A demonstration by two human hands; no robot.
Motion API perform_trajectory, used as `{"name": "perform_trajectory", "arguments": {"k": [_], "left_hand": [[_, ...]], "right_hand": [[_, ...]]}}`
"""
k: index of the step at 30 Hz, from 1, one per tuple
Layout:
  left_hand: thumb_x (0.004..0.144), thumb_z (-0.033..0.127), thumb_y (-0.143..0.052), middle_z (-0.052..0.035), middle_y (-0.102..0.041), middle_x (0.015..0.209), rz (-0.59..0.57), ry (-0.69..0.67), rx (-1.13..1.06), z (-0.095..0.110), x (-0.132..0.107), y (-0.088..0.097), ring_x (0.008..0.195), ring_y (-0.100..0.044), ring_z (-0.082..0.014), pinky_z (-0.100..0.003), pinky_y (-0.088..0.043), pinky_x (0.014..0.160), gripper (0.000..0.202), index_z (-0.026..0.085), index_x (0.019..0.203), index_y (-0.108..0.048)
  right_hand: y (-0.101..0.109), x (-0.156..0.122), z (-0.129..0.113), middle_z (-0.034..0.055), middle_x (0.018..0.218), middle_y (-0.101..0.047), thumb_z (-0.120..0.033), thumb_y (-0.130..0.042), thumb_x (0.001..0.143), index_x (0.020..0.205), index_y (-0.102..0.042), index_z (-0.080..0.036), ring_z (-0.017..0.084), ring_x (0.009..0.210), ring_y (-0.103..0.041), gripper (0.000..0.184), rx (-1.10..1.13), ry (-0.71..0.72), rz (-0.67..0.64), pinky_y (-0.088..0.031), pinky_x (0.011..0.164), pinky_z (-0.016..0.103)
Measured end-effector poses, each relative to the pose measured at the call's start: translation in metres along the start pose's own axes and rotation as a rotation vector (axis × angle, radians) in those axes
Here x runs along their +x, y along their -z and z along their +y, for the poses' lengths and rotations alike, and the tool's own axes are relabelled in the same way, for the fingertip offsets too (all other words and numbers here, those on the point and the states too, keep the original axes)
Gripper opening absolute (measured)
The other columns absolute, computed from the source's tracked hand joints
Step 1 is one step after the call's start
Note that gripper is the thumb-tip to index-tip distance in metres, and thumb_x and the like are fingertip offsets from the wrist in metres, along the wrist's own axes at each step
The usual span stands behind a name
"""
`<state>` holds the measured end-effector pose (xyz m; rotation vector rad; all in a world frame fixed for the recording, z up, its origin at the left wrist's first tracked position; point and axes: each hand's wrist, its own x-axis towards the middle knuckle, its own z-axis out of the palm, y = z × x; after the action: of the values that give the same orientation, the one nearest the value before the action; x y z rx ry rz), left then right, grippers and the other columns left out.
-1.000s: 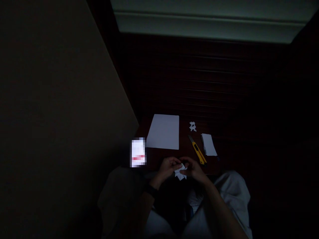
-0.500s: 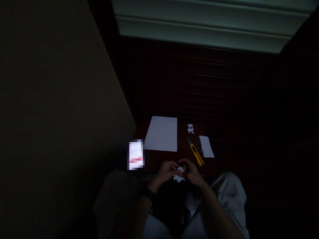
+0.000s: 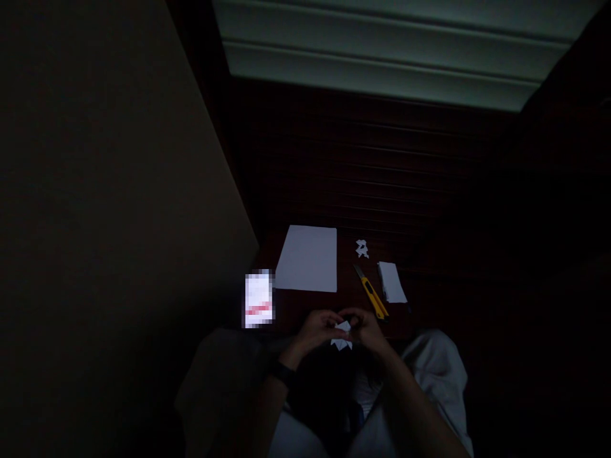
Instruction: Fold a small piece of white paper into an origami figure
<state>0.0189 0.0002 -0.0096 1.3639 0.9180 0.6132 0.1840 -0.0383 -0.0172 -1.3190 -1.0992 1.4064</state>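
Observation:
A small folded white paper piece (image 3: 340,344) with pointed corners is held at the near edge of the dark table (image 3: 296,312). My left hand (image 3: 317,329) pinches it from the left, its thumb lying across the paper. From the right, my right hand (image 3: 365,328) grips the same piece with curled fingers. Parts of the folds are hidden under the thumbs. Beyond my right hand lies a yellow utility knife (image 3: 373,298), blade showing and pointing away from me. Farther back sits another small folded paper figure (image 3: 362,249).
A large white sheet (image 3: 308,259) lies at the table's back left. To its near left glows a blurred-out lit screen (image 3: 258,299). A stack of white paper (image 3: 392,282) rests right of the knife. A wall (image 3: 119,191) rises on the left, and the room is dim.
The view has shifted slightly. Both hands still hold the folded paper; my right thumb appears to have drawn back a little, showing more of its middle.

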Motion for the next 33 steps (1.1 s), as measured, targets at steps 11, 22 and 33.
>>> {"name": "perform_trajectory", "arguments": {"k": [11, 22, 33], "left_hand": [[0.059, 0.038, -0.071, -0.0051, -0.063, 0.072, 0.001, -0.023, -0.117, 0.011, -0.003, 0.001, 0.064, -0.057, -0.0143, -0.023, -0.041, 0.058, 0.035, 0.01, 0.078, -0.063], [0.063, 0.034, -0.069, 0.0024, -0.055, 0.064, 0.249, -0.09, -0.238, 0.013, -0.006, -0.001, 0.059, -0.053, -0.0109, -0.02, -0.039, 0.055, 0.056, 0.016, 0.112, -0.05], [0.071, 0.037, -0.061, 0.0003, -0.057, 0.074, 0.197, -0.135, -0.206, 0.022, -0.009, -0.007, 0.067, -0.057, -0.0126, -0.021, -0.042, 0.059, 0.043, 0.019, 0.107, -0.048]], "right_hand": [[-0.005, -0.009, -0.012, -0.0024, 0.069, -0.057, -0.032, -0.071, 0.058, 0.096, -0.047, -0.022, 0.013, 0.058, -0.053, 0.046, 0.049, 0.096, 0.113, -0.041, 0.051, 0.023], [-0.015, -0.017, -0.014, 0.0038, 0.084, -0.062, -0.036, -0.065, 0.069, 0.086, -0.063, -0.018, 0.018, 0.077, -0.056, 0.025, -0.028, 0.22, 0.184, -0.043, 0.069, 0.028], [-0.011, -0.016, -0.011, 0.0056, 0.09, -0.065, -0.033, -0.064, 0.069, 0.1, -0.065, -0.019, 0.021, 0.081, -0.059, 0.033, -0.147, 0.218, 0.149, -0.045, 0.075, 0.034]]}}
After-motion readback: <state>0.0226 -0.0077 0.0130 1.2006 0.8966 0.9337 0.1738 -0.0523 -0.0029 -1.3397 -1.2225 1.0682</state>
